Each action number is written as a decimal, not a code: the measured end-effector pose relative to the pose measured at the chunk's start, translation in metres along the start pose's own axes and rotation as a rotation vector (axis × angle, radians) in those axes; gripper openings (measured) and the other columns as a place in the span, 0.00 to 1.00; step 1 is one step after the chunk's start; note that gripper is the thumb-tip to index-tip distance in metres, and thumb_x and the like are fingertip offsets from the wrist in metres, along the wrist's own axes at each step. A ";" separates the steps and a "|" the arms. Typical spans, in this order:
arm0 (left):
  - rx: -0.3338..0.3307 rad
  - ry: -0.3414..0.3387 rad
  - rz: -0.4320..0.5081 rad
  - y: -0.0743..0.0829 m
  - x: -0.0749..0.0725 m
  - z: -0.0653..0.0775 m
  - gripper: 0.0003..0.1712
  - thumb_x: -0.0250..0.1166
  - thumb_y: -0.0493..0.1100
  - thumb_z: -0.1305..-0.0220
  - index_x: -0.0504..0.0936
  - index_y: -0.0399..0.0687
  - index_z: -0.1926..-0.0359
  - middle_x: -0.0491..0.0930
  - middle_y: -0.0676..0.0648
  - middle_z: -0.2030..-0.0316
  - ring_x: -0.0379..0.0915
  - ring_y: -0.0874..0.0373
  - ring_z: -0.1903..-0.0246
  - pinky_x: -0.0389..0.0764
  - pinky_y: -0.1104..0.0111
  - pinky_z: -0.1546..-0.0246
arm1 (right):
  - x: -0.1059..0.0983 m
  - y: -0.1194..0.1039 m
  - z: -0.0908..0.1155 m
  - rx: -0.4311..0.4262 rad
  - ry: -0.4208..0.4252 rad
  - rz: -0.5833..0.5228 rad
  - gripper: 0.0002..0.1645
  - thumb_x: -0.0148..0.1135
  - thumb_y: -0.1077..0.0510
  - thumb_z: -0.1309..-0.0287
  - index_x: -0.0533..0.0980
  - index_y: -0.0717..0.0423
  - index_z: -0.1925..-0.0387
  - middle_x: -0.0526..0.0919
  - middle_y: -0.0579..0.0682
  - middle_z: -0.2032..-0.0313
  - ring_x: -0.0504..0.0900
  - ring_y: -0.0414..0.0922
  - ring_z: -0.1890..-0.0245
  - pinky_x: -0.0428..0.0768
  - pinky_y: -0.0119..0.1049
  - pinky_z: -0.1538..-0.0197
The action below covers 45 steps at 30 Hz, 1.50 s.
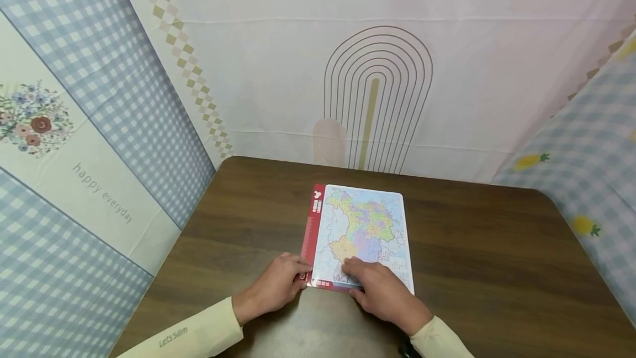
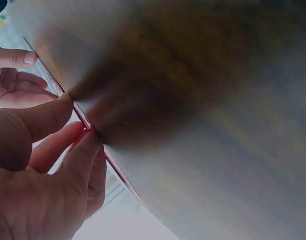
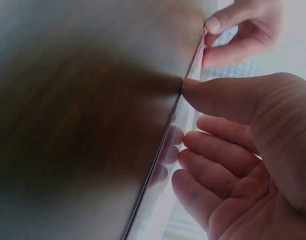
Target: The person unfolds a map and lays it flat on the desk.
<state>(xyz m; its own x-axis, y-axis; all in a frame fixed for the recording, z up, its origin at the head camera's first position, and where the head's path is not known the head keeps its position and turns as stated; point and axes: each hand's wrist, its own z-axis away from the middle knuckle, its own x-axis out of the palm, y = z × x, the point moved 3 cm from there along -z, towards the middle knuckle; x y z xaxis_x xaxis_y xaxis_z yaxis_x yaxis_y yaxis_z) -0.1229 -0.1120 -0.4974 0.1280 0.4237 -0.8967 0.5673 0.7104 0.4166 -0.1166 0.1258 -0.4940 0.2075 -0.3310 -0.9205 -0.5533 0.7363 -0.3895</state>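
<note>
A map sheet point(image 1: 367, 220) with coloured regions and a red left margin lies flat on a brown wooden table point(image 1: 238, 209). At its near left corner, my left hand point(image 1: 278, 283) has fingertips on the red margin, with the thumb by the near edge. My right hand point(image 1: 385, 294) rests on the lower part, covering some of the print, its thumb at the near edge. In the right wrist view, the right fingers point(image 3: 212, 165) reach over the glossy surface, loosely bent. The left wrist view shows left fingertips point(image 2: 90, 145) touching the sheet's thin edge.
A pale cloth point(image 1: 273, 87) with arch and check patterns hangs behind the table. Blue checked cloths stand at the left point(image 1: 124, 70) and right point(image 1: 586, 181) sides. Something small and black point(image 1: 408, 348) sits by the right wrist.
</note>
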 end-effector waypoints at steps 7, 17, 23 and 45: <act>-0.013 -0.016 0.007 -0.003 -0.001 -0.004 0.16 0.75 0.37 0.35 0.91 0.41 0.47 0.91 0.48 0.50 0.84 0.55 0.51 0.84 0.60 0.47 | 0.008 -0.018 -0.017 -0.070 0.009 -0.001 0.26 0.76 0.56 0.37 0.83 0.56 0.39 0.86 0.53 0.37 0.84 0.49 0.35 0.83 0.49 0.37; -0.043 -0.044 0.062 -0.010 -0.001 -0.006 0.16 0.76 0.36 0.37 0.92 0.46 0.48 0.91 0.51 0.52 0.84 0.58 0.51 0.83 0.58 0.46 | 0.018 -0.032 -0.034 -0.110 0.024 0.049 0.24 0.77 0.53 0.38 0.84 0.53 0.41 0.87 0.51 0.39 0.86 0.48 0.38 0.85 0.48 0.39; -0.072 -0.056 0.120 -0.013 -0.001 -0.006 0.19 0.78 0.37 0.38 0.91 0.48 0.45 0.91 0.50 0.52 0.81 0.63 0.56 0.80 0.69 0.57 | 0.021 -0.038 -0.040 -0.139 0.043 0.067 0.17 0.74 0.55 0.34 0.85 0.51 0.45 0.87 0.51 0.39 0.86 0.49 0.38 0.86 0.46 0.41; -0.042 -0.054 0.094 -0.013 -0.001 -0.009 0.16 0.78 0.36 0.40 0.93 0.47 0.49 0.91 0.52 0.54 0.83 0.63 0.55 0.83 0.67 0.54 | 0.019 -0.046 -0.032 -0.154 0.144 0.277 0.09 0.68 0.51 0.32 0.84 0.50 0.56 0.88 0.45 0.52 0.87 0.45 0.69 0.85 0.41 0.70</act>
<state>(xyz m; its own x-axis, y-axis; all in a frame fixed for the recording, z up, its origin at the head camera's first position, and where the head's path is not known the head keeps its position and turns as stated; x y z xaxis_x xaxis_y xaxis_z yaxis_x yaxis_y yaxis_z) -0.1383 -0.1168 -0.5003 0.2233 0.4594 -0.8597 0.5161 0.6925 0.5041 -0.1132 0.0669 -0.4931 -0.0780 -0.2188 -0.9726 -0.6900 0.7160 -0.1058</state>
